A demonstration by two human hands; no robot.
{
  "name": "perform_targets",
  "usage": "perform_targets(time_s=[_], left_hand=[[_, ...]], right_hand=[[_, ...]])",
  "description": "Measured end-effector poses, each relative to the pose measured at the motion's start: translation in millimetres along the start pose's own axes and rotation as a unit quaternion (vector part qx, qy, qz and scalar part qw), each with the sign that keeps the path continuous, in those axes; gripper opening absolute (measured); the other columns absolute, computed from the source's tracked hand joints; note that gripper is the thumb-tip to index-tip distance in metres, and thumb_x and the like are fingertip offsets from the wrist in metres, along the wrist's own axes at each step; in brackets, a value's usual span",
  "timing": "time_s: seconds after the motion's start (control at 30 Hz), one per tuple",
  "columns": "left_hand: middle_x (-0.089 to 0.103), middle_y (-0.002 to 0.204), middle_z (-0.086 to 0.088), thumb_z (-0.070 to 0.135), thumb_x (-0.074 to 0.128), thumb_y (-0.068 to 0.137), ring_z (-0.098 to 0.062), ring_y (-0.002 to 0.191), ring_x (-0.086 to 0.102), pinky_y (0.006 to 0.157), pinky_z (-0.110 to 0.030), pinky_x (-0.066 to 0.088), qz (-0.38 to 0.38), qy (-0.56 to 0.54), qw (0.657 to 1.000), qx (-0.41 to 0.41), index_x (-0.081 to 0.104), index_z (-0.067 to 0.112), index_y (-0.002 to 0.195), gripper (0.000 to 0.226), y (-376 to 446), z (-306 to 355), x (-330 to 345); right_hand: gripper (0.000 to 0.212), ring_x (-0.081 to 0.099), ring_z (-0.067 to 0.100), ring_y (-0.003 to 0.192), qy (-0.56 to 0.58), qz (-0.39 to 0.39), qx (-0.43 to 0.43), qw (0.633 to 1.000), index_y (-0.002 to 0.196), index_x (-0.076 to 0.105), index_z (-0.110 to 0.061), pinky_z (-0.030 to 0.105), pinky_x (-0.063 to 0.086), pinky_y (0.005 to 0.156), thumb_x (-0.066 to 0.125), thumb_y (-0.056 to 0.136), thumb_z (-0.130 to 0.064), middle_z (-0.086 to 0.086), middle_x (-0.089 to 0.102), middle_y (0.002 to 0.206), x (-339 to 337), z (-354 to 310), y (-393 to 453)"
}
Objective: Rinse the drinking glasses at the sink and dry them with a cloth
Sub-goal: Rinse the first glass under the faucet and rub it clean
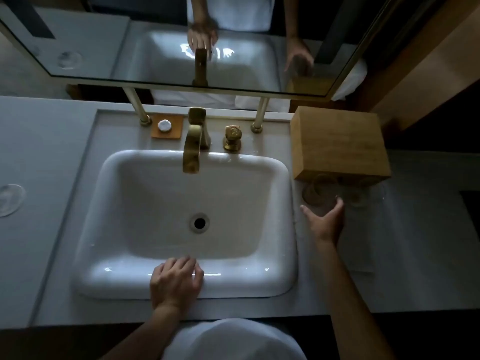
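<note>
Two clear drinking glasses stand on the right counter in front of a wooden box: the nearer glass [319,190] and a second glass [365,192] to its right. My right hand [327,221] is spread open around the near side of the first glass, thumb on its left and fingers on its right; I cannot tell whether it touches. A third glass [9,200] stands on the far left counter. My left hand [176,280] rests on the front rim of the white sink [117,178], fingers loosely apart and holding nothing.
A brass faucet [192,152] and its handle [232,137] stand behind the dry basin. A wooden box [337,144] sits at the back right. A pale flat cloth or mat [363,250] lies under the right glasses. A mirror [78,35] hangs above.
</note>
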State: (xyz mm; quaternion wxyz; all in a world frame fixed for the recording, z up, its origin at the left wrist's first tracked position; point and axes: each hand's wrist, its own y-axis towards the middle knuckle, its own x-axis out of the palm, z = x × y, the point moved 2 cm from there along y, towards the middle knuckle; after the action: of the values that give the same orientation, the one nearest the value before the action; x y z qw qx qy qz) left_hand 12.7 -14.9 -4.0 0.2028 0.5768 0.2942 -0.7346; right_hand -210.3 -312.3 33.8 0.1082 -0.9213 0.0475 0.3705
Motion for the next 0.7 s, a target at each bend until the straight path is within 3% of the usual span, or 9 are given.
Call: perform_targets(time_s=[0.23, 0.33, 0.47, 0.6, 0.7], left_hand=[[0.075, 0.081, 0.004, 0.036, 0.049, 0.081, -0.025, 0.079, 0.068, 0.073, -0.037, 0.048, 0.011, 0.004, 1.0, 0.015, 0.074, 0.021, 0.073, 0.031, -1, 0, 2], [0.076, 0.082, 0.004, 0.037, 0.048, 0.081, -0.025, 0.08, 0.069, 0.073, -0.037, 0.048, 0.021, 0.007, 1.0, 0.011, 0.075, 0.021, 0.074, 0.033, -1, 0, 3], [0.076, 0.083, 0.005, 0.038, 0.046, 0.082, -0.025, 0.081, 0.068, 0.073, -0.036, 0.048, 0.017, 0.011, 1.0, 0.015, 0.076, 0.021, 0.075, 0.035, 0, 1, 5], [0.076, 0.083, 0.005, 0.038, 0.044, 0.083, -0.024, 0.081, 0.068, 0.073, -0.036, 0.048, 0.023, 0.013, 1.0, 0.012, 0.076, 0.021, 0.075, 0.037, -1, 0, 5], [0.076, 0.082, 0.005, 0.038, 0.044, 0.083, -0.024, 0.08, 0.068, 0.072, -0.035, 0.047, 0.028, 0.016, 0.999, 0.014, 0.076, 0.021, 0.074, 0.038, -1, 1, 5]], right_hand=[[0.111, 0.035, 0.026, 0.143, 0.135, -0.049, 0.078, 0.987, 0.153, 0.018, -0.012, 0.036, 0.031, 0.118, 0.089, 0.068, -0.023, 0.016, 0.033, 0.155, 19, -7, 20], [0.104, 0.04, 0.027, 0.139, 0.164, -0.033, 0.082, 0.982, 0.151, 0.028, -0.014, 0.038, 0.035, 0.116, 0.089, 0.067, -0.026, 0.012, 0.041, 0.151, 21, -5, 27], [0.087, 0.053, 0.024, 0.126, 0.183, -0.025, 0.05, 0.981, 0.139, 0.045, -0.015, 0.028, 0.041, 0.103, 0.09, 0.065, -0.02, 0.008, 0.056, 0.137, 18, -2, 34], [0.085, 0.055, 0.022, 0.122, 0.188, -0.046, 0.033, 0.981, 0.135, 0.047, -0.019, 0.041, 0.046, 0.107, 0.091, 0.063, -0.021, 0.005, 0.058, 0.134, 13, -2, 37], [0.091, 0.056, 0.023, 0.123, 0.186, -0.044, 0.012, 0.981, 0.135, 0.047, -0.022, 0.045, 0.048, 0.106, 0.09, 0.056, -0.037, 0.005, 0.059, 0.134, 6, 5, 39]])
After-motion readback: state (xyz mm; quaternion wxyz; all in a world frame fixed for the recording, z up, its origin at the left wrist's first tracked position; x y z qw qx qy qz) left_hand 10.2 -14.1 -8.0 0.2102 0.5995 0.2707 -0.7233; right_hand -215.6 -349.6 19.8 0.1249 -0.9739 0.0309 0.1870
